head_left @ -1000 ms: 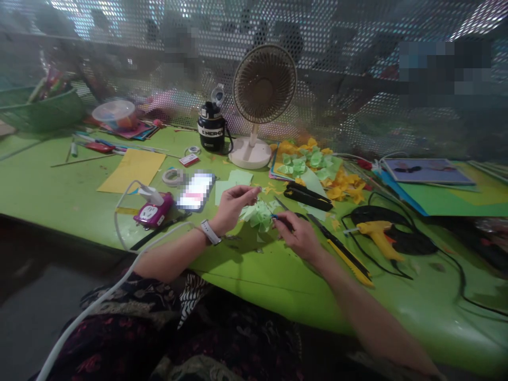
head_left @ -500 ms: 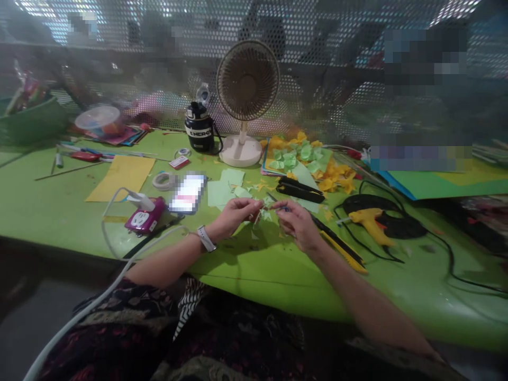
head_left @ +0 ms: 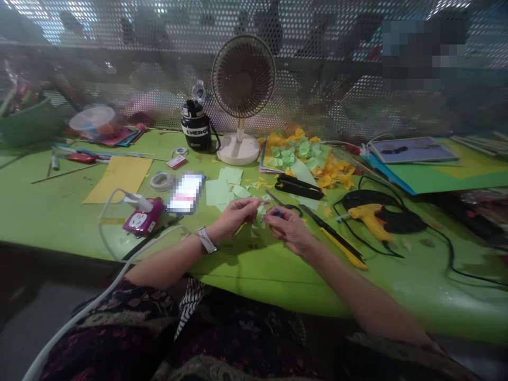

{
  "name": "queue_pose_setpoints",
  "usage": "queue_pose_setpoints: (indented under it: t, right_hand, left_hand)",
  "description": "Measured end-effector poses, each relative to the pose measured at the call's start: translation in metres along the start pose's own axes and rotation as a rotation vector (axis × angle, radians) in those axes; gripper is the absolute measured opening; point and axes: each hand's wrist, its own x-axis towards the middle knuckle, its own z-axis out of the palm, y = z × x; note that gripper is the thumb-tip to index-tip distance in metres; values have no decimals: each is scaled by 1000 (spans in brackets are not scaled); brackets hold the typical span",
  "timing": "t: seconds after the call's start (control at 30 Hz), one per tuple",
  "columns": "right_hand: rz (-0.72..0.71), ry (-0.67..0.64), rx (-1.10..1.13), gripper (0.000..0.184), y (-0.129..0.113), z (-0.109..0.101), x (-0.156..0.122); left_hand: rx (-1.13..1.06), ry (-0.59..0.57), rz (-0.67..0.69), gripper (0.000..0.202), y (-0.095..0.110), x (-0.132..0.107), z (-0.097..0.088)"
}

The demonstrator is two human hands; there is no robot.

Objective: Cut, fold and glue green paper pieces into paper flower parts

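Note:
Over the front middle of the green table, my left hand (head_left: 239,216) is closed in a pinch, thumb against fingers. What it pinches is too small to make out. My right hand (head_left: 289,228) is closed just across from it, with a small blue piece (head_left: 278,213) showing at its fingertips; its kind is unclear. Dark scissors (head_left: 273,198) lie just beyond the right hand, partly hidden by it. Pale green paper scraps (head_left: 241,191) lie beyond both hands. A yellow-and-black cutter knife (head_left: 343,248) rests right of my right hand, and a black stapler (head_left: 298,187) lies behind it.
A fan (head_left: 238,150) and a dark bottle (head_left: 197,135) stand at the back. Yellow and green paper pieces (head_left: 304,153) are heaped right of them. A yellow glue gun (head_left: 371,219) with its cable lies right. A phone (head_left: 186,193) and purple power socket (head_left: 143,217) sit left.
My right hand has shifted slightly left and its index finger has curled back, so the blue piece shows more clearly. My left hand stays nearly in place. The view has moved slightly.

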Motion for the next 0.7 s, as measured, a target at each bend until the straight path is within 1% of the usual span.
queue_pose_setpoints:
  t: [0.1,0.2,0.3,0.37,0.47,0.57,0.7]
  right_hand:
    - [-64,90,45,34,-3,-2,1]
    - [-138,194,49,35,-3,-3,2]
    - [-158,251,25,36,0,-2,4]
    - [-173,279,24,36,2,-2,5]
    - [-189,294,20,36,4,-2,7]
    - [-197,293,-21,36,4,-3,7]
    - [-192,263,-134,36,1,-9,4]
  left_hand:
    - [-32,-13,18,37,1,-3,0]
    - [19,-57,36,31,1,-6,4]
    - [67,-104,5,32,-1,-8,8]
    - [76,-94,-23,31,-2,-8,10]
    - [46,-50,-62,33,-2,-8,11]
    - [18,-41,-71,34,-2,-9,11]
    - [11,-31,-21,33,-2,-7,8]
